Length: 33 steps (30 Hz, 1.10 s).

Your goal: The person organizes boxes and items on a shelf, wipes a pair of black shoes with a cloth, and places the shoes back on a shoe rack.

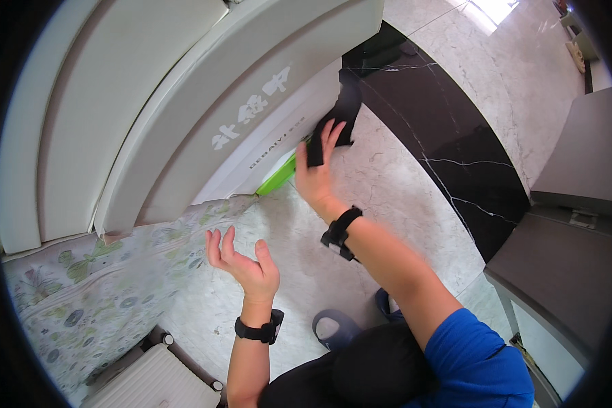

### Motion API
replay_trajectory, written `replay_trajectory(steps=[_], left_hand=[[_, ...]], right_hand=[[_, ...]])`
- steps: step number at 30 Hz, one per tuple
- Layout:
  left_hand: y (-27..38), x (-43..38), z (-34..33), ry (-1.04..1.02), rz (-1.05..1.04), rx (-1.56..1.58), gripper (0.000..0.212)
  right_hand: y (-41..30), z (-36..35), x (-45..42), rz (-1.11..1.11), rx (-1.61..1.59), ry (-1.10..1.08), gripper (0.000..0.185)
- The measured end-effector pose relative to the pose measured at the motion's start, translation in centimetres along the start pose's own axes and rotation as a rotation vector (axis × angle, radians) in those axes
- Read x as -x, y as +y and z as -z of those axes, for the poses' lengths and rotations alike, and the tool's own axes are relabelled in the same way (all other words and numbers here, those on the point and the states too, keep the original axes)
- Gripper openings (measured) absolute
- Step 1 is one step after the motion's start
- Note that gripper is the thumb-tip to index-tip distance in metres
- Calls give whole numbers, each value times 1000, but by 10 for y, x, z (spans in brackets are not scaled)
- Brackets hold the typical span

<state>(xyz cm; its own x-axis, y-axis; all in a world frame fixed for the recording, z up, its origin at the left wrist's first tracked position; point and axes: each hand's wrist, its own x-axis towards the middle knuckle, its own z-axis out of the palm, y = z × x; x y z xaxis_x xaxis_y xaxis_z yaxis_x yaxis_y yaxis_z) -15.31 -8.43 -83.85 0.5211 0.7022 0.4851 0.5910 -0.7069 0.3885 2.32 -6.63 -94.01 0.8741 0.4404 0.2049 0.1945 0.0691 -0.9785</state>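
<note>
My right hand [316, 173] is at the lower edge of a stack of white boxes or cartons, its fingers around a piece of black cloth [344, 115]. The cloth hangs down from near the stack's corner. Beside that hand, a bright green plastic edge [278, 177] shows under the lowest white panel [270, 137], which bears writing. My left hand [247, 262] is raised over the floor with its fingers apart and curled, palm turned up, holding nothing. Both wrists wear black straps.
Patterned sheeting with leaves and butterflies [127, 285] lies at the left. A ribbed white case [153, 380] is at the bottom left. A black marble band [428, 122] crosses the pale floor. Grey furniture [566, 260] stands at the right. My feet are in dark blue slippers [336, 326].
</note>
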Motion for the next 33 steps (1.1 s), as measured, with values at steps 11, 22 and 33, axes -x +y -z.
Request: replay_trajectory(steps=[11,22,33], left_hand=[[12,-8,-20,-96,58,89,51],[-8,10,-6,-34,200,40,57],[-10,8,19,156,246,-11,54]], right_hand=[[15,-31,58,-466,-79,-70,61],[-20,-26,80,-943,-140,-418,43],[-73,87,72,-767,-538,-329,32]])
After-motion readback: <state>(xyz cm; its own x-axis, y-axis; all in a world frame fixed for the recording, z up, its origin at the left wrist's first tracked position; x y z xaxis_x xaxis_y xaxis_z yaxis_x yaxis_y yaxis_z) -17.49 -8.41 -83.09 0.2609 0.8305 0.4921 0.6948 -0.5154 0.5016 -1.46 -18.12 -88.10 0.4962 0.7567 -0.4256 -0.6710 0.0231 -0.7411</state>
